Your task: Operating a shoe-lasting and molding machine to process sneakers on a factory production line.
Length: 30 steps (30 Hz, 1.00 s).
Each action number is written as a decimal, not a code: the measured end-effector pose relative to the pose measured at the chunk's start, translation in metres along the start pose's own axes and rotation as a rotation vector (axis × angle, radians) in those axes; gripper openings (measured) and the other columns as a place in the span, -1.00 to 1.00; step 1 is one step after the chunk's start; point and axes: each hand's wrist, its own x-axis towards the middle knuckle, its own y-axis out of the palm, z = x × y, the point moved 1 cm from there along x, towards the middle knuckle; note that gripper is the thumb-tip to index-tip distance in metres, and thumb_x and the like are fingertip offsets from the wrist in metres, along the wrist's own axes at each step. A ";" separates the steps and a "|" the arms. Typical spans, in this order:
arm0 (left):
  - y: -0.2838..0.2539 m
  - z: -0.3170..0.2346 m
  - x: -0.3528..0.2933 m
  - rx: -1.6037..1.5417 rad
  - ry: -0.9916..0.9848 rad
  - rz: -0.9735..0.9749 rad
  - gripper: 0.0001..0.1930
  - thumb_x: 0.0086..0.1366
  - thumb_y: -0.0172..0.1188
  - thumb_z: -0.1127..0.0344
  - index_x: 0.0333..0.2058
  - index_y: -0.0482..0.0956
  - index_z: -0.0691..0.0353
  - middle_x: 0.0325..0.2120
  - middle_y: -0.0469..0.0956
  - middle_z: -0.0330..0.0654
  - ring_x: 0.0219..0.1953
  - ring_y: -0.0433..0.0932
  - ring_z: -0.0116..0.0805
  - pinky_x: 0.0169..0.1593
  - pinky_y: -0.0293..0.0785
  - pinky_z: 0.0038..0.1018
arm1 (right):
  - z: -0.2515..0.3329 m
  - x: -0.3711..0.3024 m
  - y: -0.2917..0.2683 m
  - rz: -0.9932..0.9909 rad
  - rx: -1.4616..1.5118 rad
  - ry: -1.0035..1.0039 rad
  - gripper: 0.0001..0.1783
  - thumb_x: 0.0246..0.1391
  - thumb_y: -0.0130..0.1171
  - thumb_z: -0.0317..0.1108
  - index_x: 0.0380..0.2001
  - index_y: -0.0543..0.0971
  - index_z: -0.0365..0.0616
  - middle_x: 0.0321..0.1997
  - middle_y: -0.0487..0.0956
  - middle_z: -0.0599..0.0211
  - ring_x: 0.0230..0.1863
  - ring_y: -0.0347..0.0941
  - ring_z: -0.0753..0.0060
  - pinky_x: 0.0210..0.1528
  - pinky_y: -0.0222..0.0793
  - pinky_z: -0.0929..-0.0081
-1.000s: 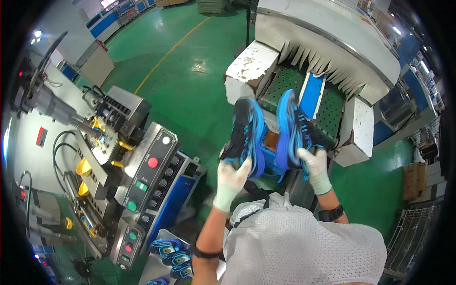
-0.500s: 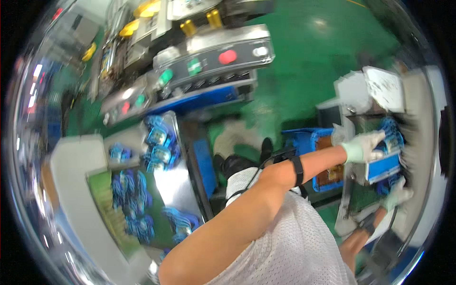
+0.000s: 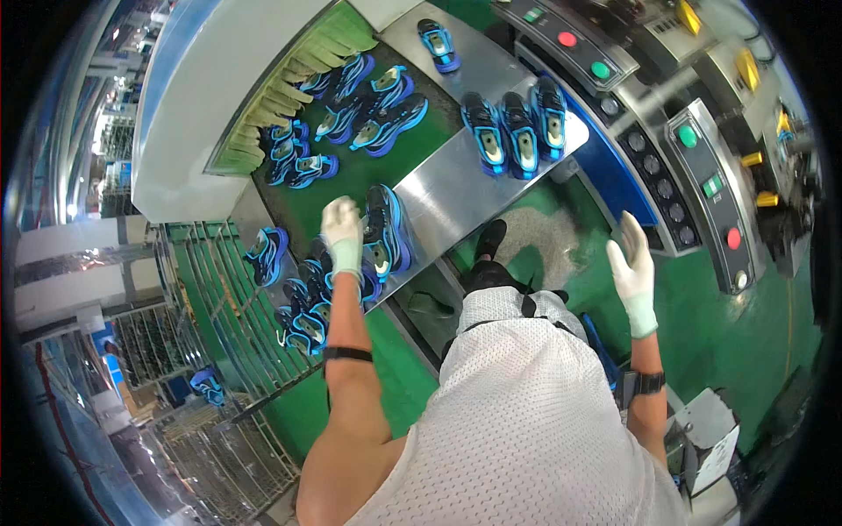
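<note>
My left hand (image 3: pixel 342 232), in a white glove, hovers over the conveyor edge just left of a black and blue sneaker (image 3: pixel 384 230). Its fingers look bent but loose, slightly blurred, with nothing visible in them. Below it, a cluster of similar sneakers (image 3: pixel 307 302) is partly hidden by my wrist. My right hand (image 3: pixel 633 276), also gloved, is raised at the right over the green floor, open with thumb and fingers apart. Three sneakers (image 3: pixel 519 131) stand side by side on the metal ledge (image 3: pixel 452 188). More sneakers (image 3: pixel 368 110) lie farther back on the green belt (image 3: pixel 303 206).
A pale machine housing with a fringed curtain (image 3: pixel 303 74) spans the belt's far left end. Control panels with coloured buttons (image 3: pixel 715 188) stand at the right. A metal rack (image 3: pixel 232 302) is at the left, and white boxes (image 3: pixel 710 438) sit at the lower right.
My view and body have turned left, from the station at the right to the shoe conveyor. Both hands have left the blue-sided piece and sneakers there; my left hand is now above the conveyor.
</note>
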 end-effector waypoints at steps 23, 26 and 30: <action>0.033 0.028 0.053 -0.057 -0.673 0.464 -0.69 0.08 0.51 0.19 -0.46 0.59 0.28 -0.50 0.56 -0.32 -0.47 0.46 -0.46 -0.32 0.42 -0.38 | 0.005 0.213 0.267 0.216 0.075 0.722 -0.27 -0.08 0.51 -0.09 0.03 0.50 -0.39 -0.13 0.64 0.16 -0.11 0.58 0.37 -0.01 0.50 0.36; 0.079 -0.026 0.069 -0.093 -0.575 0.587 -0.48 0.11 0.50 0.11 -0.80 0.37 0.16 -0.77 0.32 -0.44 -0.70 0.22 -0.58 -0.58 0.16 -0.41 | 0.061 0.165 0.226 0.091 0.435 0.625 -0.46 0.00 0.45 -0.23 -0.01 0.53 -0.28 -0.20 0.62 0.35 -0.24 0.54 0.47 -0.07 0.50 0.42; 0.125 -0.071 0.052 -0.053 -0.499 0.792 -0.69 0.11 0.47 0.25 -0.68 0.56 0.19 -0.78 0.39 -0.33 -0.73 0.34 -0.46 -0.58 0.24 -0.39 | 0.080 0.094 0.160 0.003 0.390 0.685 -0.69 0.03 0.44 -0.25 -0.30 0.55 -0.19 -0.44 0.47 0.58 -0.44 0.35 0.64 -0.30 0.37 0.55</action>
